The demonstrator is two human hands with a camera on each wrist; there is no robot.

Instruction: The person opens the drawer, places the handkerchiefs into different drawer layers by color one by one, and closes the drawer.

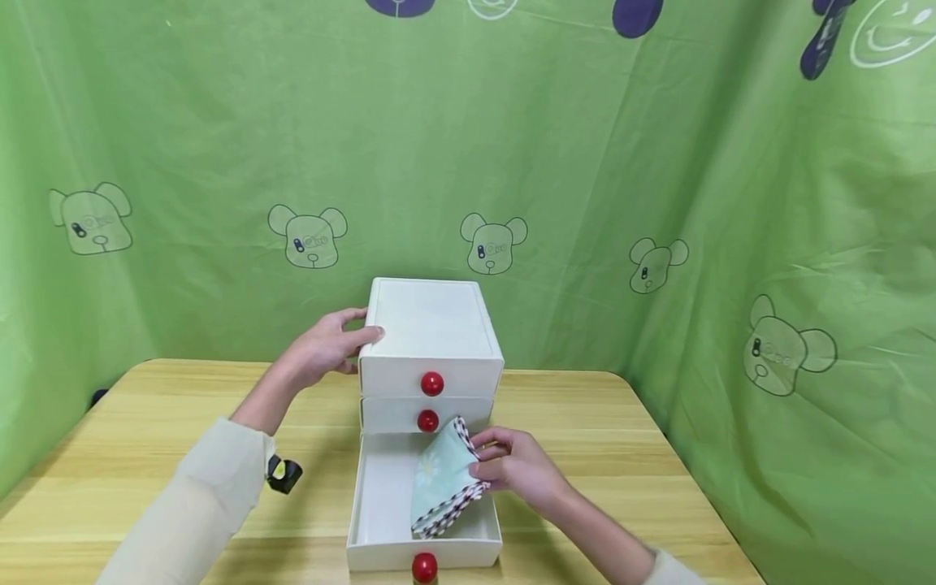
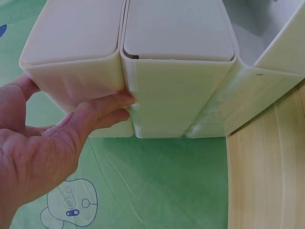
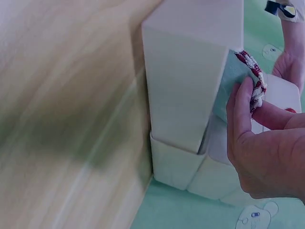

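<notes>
A white drawer cabinet [image 1: 431,317] with round red knobs stands on the table, its bottom drawer [image 1: 358,496] pulled out toward me. My left hand [image 1: 325,349] rests on the cabinet's upper left side, thumb on the top edge and fingers against the side wall, as the left wrist view also shows. My right hand [image 1: 522,471] pinches a folded mint-green cloth [image 1: 442,475] with a dark-and-white checked border and a daisy print. The cloth is tilted inside the open drawer, its lower edge near the drawer floor. In the right wrist view, the drawer wall hides part of the cloth [image 3: 233,78].
The upper two drawers, with red knobs [image 1: 432,383], are closed. A light wooden table [image 1: 600,422] lies beneath the cabinet. Green curtains [image 1: 570,146] with bear-head prints hang behind and at both sides. A black strap [image 1: 283,474] hangs at the left wrist.
</notes>
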